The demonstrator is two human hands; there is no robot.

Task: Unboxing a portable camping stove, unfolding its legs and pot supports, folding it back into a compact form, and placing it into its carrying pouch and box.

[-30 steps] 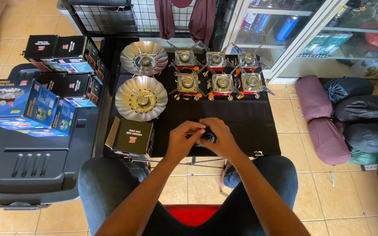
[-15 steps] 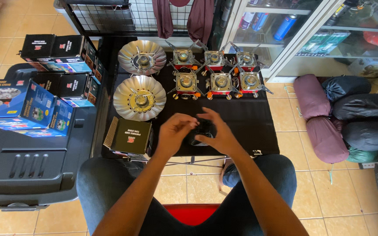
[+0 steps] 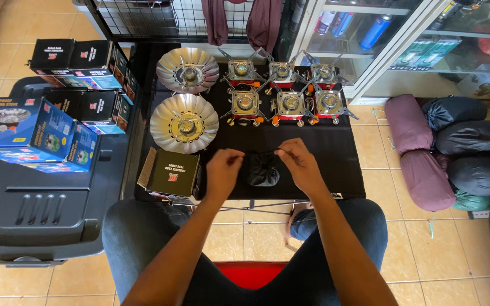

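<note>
A small black drawstring pouch (image 3: 263,169) rests on the black table cloth (image 3: 336,153) between my hands. My left hand (image 3: 224,170) pinches the cord on the pouch's left side. My right hand (image 3: 299,165) pinches the cord on the right, and the string runs taut across the pouch's top. An open black carton (image 3: 170,172) lies just left of my left hand. Behind the pouch stand several small square camping stoves (image 3: 290,104) with folding legs and two round silver windshield stoves (image 3: 184,123).
Stacked black and blue product boxes (image 3: 41,127) sit on a dark plastic crate lid (image 3: 35,209) at the left. Rolled sleeping bags (image 3: 449,153) lie on the tiled floor at the right. A glass cabinet (image 3: 404,39) and a wire rack stand behind the table.
My hands were bunched together over the pouch; now they have drawn apart sideways, pulling the cord out on both sides, and the pouch shows between them.
</note>
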